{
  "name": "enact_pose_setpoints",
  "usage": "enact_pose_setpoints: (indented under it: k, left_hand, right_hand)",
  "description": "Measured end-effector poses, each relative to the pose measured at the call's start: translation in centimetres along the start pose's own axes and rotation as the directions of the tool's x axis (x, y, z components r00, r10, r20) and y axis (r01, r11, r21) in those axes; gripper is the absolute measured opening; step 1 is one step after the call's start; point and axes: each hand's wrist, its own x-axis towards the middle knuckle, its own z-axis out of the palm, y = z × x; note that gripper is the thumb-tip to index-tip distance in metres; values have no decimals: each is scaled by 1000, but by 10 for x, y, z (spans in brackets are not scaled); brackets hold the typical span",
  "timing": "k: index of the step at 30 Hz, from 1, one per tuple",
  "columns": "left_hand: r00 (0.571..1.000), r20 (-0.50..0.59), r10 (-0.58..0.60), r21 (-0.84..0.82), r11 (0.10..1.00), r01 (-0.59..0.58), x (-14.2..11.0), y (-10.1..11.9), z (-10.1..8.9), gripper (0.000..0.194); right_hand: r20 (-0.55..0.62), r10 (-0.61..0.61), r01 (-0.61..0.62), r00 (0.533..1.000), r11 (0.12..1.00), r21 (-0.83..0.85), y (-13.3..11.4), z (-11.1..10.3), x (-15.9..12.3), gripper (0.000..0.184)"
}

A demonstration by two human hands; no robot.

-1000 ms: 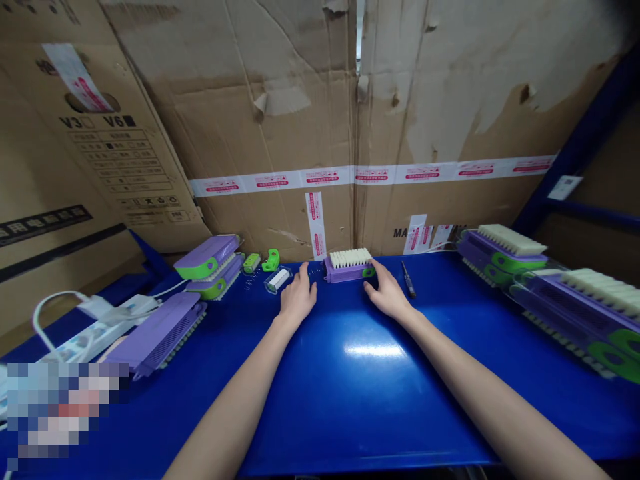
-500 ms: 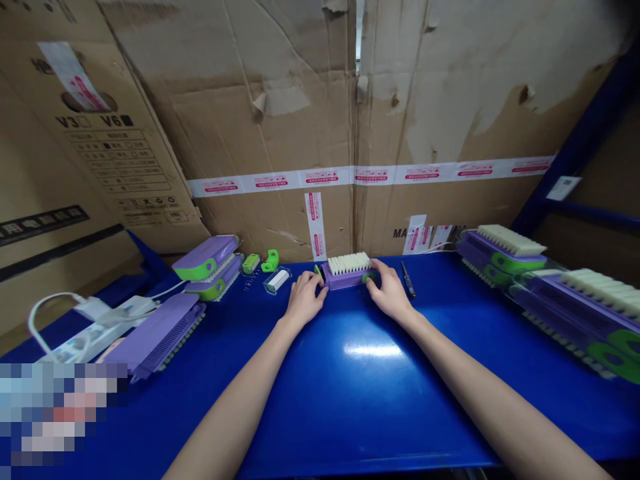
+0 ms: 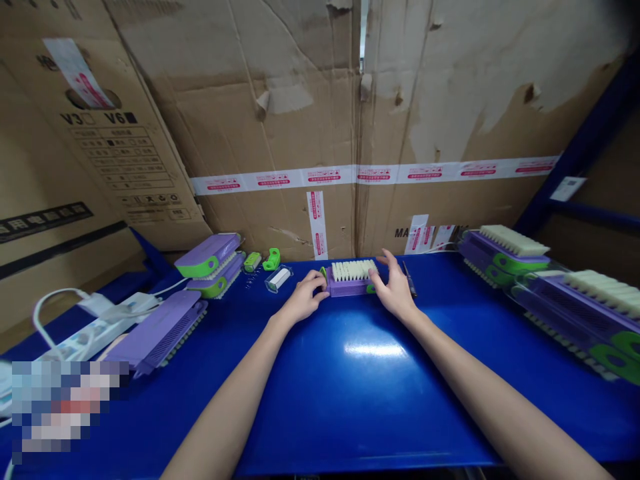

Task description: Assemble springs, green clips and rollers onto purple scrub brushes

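A purple brush-like block (image 3: 350,289) with rows of cream bristles on top lies at the back of the blue table. My left hand (image 3: 303,297) is at its left end, with thumb and fingers closed about a small green end piece (image 3: 323,272), partly hidden by the fingers. At the right end, my right hand (image 3: 397,288) has its fingers spread and raised; its thumb is by the bristles, and whether it touches them I cannot tell. A dark pen-like tool (image 3: 409,279) lies just right of that hand.
Left of my hands are a clear case with a white strip (image 3: 279,279), a green bracket (image 3: 272,259), a small green box (image 3: 253,262) and several tiny screws. Purple brush blocks are stacked left (image 3: 210,257) and right (image 3: 515,250). A white power strip (image 3: 95,330) lies left; cardboard (image 3: 280,147) stands behind.
My right hand has let go of the block's right end and its fingers have spread and lifted. The block has shifted slightly right and toward me. My left hand stays at its left end.
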Motion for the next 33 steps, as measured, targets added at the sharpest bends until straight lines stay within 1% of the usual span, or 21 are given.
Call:
enact_pose_setpoints:
  k: [2,4,6,10,12,14,17,20,22,26,30,33]
  left_hand:
    - [1000,6,7,-23,1000,-7,-1,1,-1,3]
    - [1000,-6,4,-41,999,-4,-1,2,-2,5]
    - [999,-41,-13,-52,999,11,-1,1,-1,6]
    - [988,-119,-103,-114,989,90,0,-3,3,12]
    - [980,-133,-148,-142,982,129,0,-5,5,21]
    - [980,-125,-157,-144,980,139,0,-5,7,33]
    - [986,-78,-146,-78,987,140,-2,0,8,51]
    - [991,-36,-132,43,990,134,-3,6,9,60]
    - [991,-30,-128,87,988,130,-3,8,9,62]
    - [988,-58,-146,110,982,152,-3,7,11,60]
    - [989,-99,-113,146,981,127,-4,3,11,55]
    - [989,-103,-102,151,982,117,-5,4,9,50]
  right_hand:
    - [108,-1,-3,994,999,35,1,0,-1,68]
    - [211,-8,2,977,1000,28,2,0,-2,79]
    - [262,-26,27,965,1000,0,2,-1,-3,89]
    - [271,-81,86,959,996,-5,5,0,-3,99]
    - [278,-92,94,956,996,8,8,2,-3,101]
    - [282,-82,81,956,997,18,9,3,-2,101]
    - [274,-53,44,960,998,39,9,2,-1,102]
    - [270,-41,24,962,998,63,8,1,-1,102]
    - [272,-34,16,962,997,70,7,1,-1,102]
    - [281,-9,-9,960,998,63,6,1,-1,101]
    - [277,-8,-9,961,998,62,6,1,-1,100]
    - [281,-3,-15,960,998,63,6,1,-1,100]
